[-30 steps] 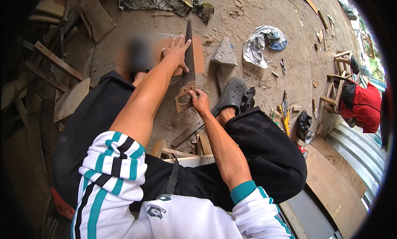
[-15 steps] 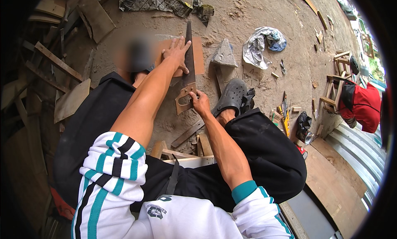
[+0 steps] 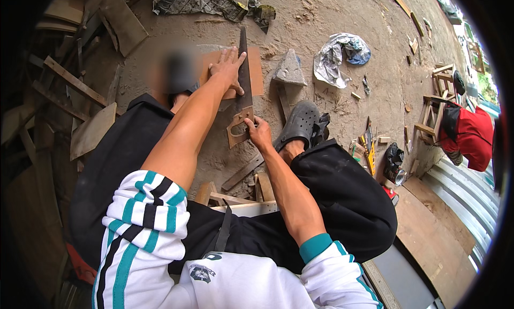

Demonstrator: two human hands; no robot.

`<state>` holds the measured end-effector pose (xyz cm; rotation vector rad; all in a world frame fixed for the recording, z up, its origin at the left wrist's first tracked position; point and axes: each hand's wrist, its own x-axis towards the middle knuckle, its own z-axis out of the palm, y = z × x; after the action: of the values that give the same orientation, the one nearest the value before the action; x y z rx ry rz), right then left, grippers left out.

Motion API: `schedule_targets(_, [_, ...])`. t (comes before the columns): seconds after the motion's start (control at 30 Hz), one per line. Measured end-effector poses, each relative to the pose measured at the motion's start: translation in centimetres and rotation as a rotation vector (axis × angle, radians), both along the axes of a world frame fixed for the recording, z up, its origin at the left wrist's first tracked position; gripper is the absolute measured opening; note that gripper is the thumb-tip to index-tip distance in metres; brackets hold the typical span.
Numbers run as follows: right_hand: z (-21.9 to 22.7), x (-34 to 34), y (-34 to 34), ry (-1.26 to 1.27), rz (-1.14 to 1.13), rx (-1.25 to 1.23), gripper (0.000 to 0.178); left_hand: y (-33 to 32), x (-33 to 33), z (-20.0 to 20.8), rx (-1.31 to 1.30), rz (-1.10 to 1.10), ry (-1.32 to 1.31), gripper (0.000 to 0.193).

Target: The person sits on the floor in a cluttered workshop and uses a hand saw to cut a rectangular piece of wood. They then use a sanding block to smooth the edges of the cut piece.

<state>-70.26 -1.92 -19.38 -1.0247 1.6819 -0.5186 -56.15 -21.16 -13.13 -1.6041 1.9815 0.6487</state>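
Note:
A hand saw (image 3: 244, 81) with a wooden handle lies on edge across a thin brown board (image 3: 256, 73) on the dirt floor. My left hand (image 3: 227, 68) presses flat on the board just left of the blade, fingers spread. My right hand (image 3: 258, 131) grips the saw's wooden handle. My right foot in a dark grey clog (image 3: 301, 124) rests just right of the saw.
A grey stone wedge (image 3: 289, 69) and crumpled cloth (image 3: 339, 55) lie beyond the board. Wood offcuts (image 3: 88, 89) pile at the left. Tools and a can (image 3: 395, 172) sit at the right, near wooden stools (image 3: 436, 108), a red bag (image 3: 471, 132) and corrugated metal sheeting (image 3: 471, 186).
The saw and my right hand have shifted only slightly along the cut. My left hand stays pressed on the board.

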Motion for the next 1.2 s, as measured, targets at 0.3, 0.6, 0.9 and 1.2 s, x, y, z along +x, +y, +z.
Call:
schedule_targets(0.3, [-0.4,0.1,0.2,0.110,0.036,-0.075,0.036,-0.1,0.0,-0.3,-0.021,-0.019,0.012,0.140])
schedule_targets(0.6, [1.4,0.2,-0.3,0.060,0.035,-0.011,0.036,-0.1,0.0,-0.7,-0.020,-0.013,0.004,0.140])
schedule_targets(0.9, [0.6,0.2,-0.1,0.031,0.013,-0.032,0.036,0.0,0.2,-0.6,-0.046,-0.032,0.024,0.141])
schedule_targets(1.2, [-0.1,0.0,0.1,0.035,0.034,-0.081,0.034,0.0,0.3,-0.7,-0.043,-0.027,0.025,0.141])
